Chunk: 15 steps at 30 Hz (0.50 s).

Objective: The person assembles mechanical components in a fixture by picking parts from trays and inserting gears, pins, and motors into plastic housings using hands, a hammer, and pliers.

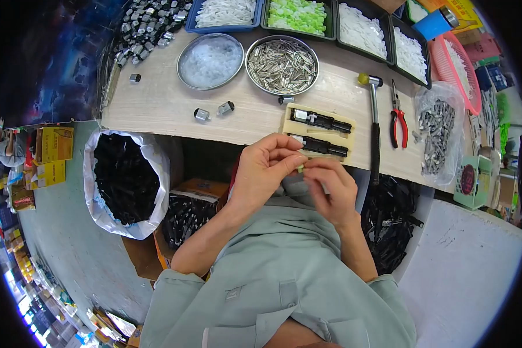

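My left hand [261, 171] and my right hand [332, 188] meet at the front edge of the bench. Their fingertips pinch a small yellow-green piece [300, 169], mostly hidden by the fingers. Just beyond them lies a cream holding block [349, 130] with two slots. A black casing [333, 123] sits in the upper slot, with a silver-and-white part at its left end. Another black casing [325, 146] fills the lower slot, partly covered by my left fingers.
Behind the block stand a bowl of metal pins [282, 65], a bowl of clear pieces [210, 61] and a tray of green pieces [297, 16]. Small motors [202, 114] lie leftward. A hammer [375, 122], pliers [398, 119] and a bag of metal parts [438, 133] lie rightward.
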Each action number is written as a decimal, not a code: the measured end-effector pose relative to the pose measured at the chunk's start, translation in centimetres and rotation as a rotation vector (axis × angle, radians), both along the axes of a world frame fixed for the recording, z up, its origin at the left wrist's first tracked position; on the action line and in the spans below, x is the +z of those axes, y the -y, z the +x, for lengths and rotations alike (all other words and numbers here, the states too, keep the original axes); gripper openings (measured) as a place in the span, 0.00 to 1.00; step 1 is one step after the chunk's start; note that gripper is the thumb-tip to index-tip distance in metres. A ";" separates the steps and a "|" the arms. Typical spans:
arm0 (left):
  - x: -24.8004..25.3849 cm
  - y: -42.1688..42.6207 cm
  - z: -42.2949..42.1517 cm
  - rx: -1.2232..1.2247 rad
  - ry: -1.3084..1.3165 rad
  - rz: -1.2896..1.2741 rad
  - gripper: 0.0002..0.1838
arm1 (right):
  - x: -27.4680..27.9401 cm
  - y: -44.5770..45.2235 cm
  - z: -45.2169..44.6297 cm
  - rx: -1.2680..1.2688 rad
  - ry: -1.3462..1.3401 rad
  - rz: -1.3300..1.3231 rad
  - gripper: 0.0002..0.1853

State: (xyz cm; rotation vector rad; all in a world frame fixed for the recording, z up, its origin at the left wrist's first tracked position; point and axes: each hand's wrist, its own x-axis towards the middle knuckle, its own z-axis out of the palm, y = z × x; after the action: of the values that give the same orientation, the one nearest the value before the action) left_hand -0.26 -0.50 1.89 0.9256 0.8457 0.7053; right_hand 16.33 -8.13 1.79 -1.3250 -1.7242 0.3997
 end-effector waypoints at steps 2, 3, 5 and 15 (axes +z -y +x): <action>0.2 0.1 0.4 0.009 -0.060 0.076 0.10 | -0.4 -0.1 0.2 -0.069 -0.016 -0.031 0.13; 0.4 0.2 0.6 0.014 -0.089 0.115 0.09 | -0.5 -0.2 0.2 -0.071 0.016 -0.010 0.13; 0.9 0.2 0.9 0.000 -0.206 0.257 0.09 | -0.9 -0.7 0.3 -0.073 0.081 0.033 0.13; -1.9 -0.9 0.8 0.176 -0.325 1.125 0.06 | -1.2 -3.3 1.8 -0.241 0.358 0.119 0.14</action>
State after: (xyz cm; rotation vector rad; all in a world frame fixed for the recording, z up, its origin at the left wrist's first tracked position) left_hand 0.53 0.35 -0.03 2.0251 0.7920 1.2415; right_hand 18.15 -4.83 0.59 -1.5635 -1.8124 -0.0827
